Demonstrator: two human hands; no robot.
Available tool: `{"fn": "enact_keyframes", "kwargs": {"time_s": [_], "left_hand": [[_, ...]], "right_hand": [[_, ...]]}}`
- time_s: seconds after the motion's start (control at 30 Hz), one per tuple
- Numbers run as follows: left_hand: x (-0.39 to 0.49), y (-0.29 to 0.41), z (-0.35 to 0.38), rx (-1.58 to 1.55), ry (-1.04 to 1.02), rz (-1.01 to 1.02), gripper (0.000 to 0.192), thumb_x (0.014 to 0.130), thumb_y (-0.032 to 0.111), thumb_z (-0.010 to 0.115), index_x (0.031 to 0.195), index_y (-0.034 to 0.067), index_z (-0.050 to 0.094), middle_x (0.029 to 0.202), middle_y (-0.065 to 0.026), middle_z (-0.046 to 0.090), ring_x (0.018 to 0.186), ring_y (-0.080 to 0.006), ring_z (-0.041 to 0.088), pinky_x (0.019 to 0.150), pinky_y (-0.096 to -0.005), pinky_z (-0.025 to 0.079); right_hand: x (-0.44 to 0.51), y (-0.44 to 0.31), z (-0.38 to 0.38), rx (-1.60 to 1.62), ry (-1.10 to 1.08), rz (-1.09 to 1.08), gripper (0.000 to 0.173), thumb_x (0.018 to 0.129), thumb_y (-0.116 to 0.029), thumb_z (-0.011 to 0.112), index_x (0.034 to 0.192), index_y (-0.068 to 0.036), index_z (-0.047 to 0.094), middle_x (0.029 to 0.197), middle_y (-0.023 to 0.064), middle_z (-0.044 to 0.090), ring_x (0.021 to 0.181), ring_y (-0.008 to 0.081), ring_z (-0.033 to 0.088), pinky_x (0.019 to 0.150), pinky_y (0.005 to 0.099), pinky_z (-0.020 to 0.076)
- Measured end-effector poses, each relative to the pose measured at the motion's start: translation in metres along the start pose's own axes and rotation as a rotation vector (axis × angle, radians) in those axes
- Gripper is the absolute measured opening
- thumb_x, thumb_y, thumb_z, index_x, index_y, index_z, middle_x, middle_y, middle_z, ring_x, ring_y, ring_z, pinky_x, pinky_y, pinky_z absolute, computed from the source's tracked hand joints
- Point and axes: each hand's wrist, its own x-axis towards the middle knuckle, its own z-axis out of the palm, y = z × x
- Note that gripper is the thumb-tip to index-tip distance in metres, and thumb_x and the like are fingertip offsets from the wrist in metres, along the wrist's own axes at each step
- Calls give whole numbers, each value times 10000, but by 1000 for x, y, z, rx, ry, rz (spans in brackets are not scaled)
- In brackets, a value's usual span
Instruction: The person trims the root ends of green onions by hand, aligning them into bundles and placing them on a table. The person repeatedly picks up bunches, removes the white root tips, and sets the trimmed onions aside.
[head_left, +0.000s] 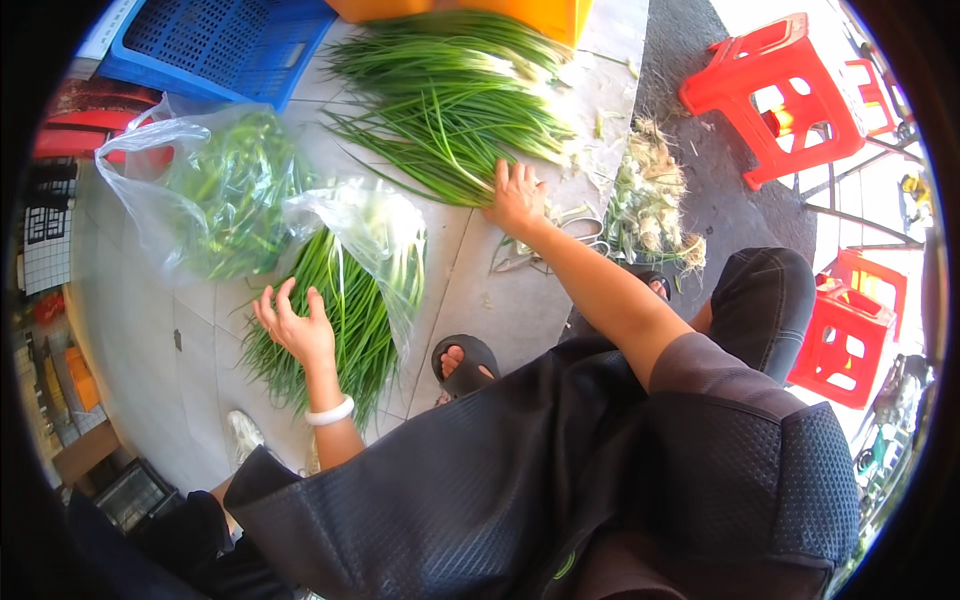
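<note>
Several bunches of scallions (450, 97) lie side by side on the grey tiled floor, white ends to the right. My right hand (521, 196) touches the white stems of the nearest bunch; whether its fingers close around them is hidden. Scissors (581, 225) lie beside that wrist, among trimmings. My left hand (296, 324), with a white bangle at the wrist, is empty, fingers apart and curved. It is over the leaves of another scallion bunch (352, 300), whose white ends are partly covered by a clear plastic bag (337, 214). Another clear bag (225, 187) holds greens.
A blue plastic crate (214, 52) and an orange container (555, 22) stand at the far side. Trimmed roots (652, 191) are heaped at the tile edge. Red plastic stools (787, 97) stand to the right. A white shoe (244, 435) shows at lower left.
</note>
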Motion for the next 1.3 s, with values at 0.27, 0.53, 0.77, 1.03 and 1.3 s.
{"fn": "enact_keyframes", "kwargs": {"time_s": [0.27,0.53,0.77,1.03,1.3], "left_hand": [[1,0,-1,-45,-13,7,309,742,230,658,1032,140,595,1251,-103,412,1260,-377,261,958,-543,253],[3,3,-10,-80,93,58,275,740,184,656,1001,114,603,1217,-101,440,1247,-378,288,964,-526,280],[42,108,-73,-379,256,530,236,709,35,621,943,25,596,1089,-115,544,1146,-365,435,957,-466,348],[96,295,-106,-359,-429,894,967,565,333,812,1325,44,289,1343,-194,361,1277,-334,308,1036,-432,274],[82,368,-126,-1227,-1275,251,490,696,53,667,1131,-1,447,854,-100,579,789,-207,616,693,-319,518]], "right_hand": [[31,-12,-25,-112,-138,-21,738,707,-295,619,1306,4,310,1190,147,400,1157,305,349,899,555,313],[49,-20,-35,187,-176,-86,208,725,-74,519,921,-6,515,830,198,622,768,282,641,653,344,530],[45,33,-136,182,-488,-326,269,640,-110,554,860,42,585,661,139,598,491,216,571,433,316,468],[-67,2,-371,-437,16,-873,160,645,-38,583,797,-1,617,735,152,623,710,291,628,610,368,516],[-105,59,-427,-554,1040,-1044,237,703,-170,619,938,-149,637,964,62,619,897,225,588,740,371,477]]}}
